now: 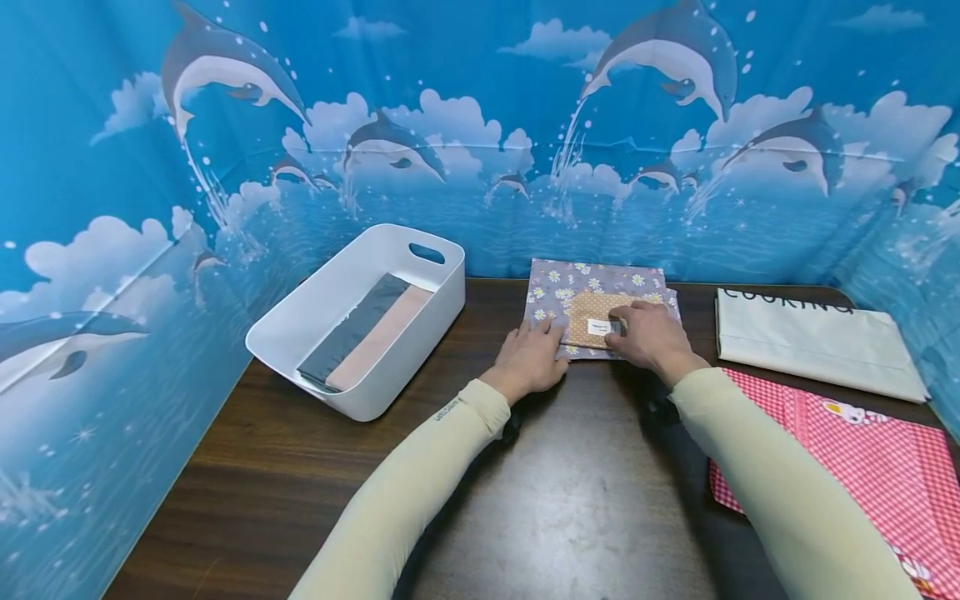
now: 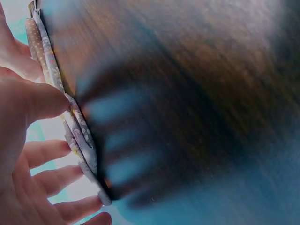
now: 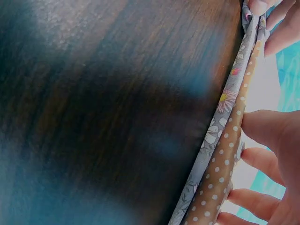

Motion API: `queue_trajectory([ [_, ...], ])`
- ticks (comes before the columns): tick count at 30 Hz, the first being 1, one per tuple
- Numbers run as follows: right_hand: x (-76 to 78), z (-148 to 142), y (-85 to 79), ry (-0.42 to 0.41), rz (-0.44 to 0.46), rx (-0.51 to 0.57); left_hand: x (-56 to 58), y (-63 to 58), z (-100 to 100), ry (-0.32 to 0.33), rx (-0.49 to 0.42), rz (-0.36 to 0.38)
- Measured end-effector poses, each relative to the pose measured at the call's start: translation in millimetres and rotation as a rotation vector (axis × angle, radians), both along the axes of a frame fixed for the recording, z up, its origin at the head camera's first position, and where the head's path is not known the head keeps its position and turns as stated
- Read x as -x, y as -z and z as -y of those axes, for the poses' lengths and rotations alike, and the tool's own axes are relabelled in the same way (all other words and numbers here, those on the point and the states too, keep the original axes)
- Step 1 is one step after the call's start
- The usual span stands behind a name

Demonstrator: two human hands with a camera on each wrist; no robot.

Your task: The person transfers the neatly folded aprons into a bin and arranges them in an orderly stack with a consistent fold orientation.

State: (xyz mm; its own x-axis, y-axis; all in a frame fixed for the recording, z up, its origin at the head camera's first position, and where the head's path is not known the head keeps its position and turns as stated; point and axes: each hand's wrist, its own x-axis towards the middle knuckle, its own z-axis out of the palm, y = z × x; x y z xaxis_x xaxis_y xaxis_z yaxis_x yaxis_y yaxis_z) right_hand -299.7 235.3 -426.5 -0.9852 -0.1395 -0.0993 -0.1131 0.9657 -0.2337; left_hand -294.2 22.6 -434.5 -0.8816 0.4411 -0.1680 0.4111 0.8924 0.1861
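A folded grey-purple cloth point(image 1: 546, 287) with a daisy print lies flat at the back middle of the table. On top of it is a brown white-dotted panel point(image 1: 588, 307) bearing a small white label point(image 1: 599, 327). My left hand point(image 1: 531, 357) rests on the cloth's left side with fingers spread; the left wrist view has its thumb and fingertips along the folded layers point(image 2: 80, 126). My right hand point(image 1: 651, 335) touches the dotted panel by the label, thumb and index finger apart. From the right wrist, its fingertips press on the dotted fabric point(image 3: 219, 168) from above.
To the left stands a white bin point(image 1: 420, 333) with handle holes, holding a dark folded cloth point(image 1: 360, 321) and a pink one point(image 1: 380, 336). At right lie a cream folded cloth point(image 1: 817, 342) lettered COOKING and a red-checked cloth point(image 1: 847, 450), partly under my right sleeve. A dolphin-print curtain point(image 1: 480, 100) closes off the back.
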Motion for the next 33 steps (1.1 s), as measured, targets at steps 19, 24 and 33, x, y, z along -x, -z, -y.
queue_trajectory([
  [19, -15.8, 2, 6.0, -0.05, -0.023, 0.11, -30.1, -12.8, 8, 0.078, 0.161, -0.009],
  [24, -22.9, 4, 7.0, -0.096, -0.045, 0.157, -43.0, -11.1, 16, 0.109, 0.171, -0.075],
  [33, -37.6, 10, 8.7, -0.196, -0.045, 0.237, -85.1, -3.2, 31, 0.182, 0.165, -0.253],
])
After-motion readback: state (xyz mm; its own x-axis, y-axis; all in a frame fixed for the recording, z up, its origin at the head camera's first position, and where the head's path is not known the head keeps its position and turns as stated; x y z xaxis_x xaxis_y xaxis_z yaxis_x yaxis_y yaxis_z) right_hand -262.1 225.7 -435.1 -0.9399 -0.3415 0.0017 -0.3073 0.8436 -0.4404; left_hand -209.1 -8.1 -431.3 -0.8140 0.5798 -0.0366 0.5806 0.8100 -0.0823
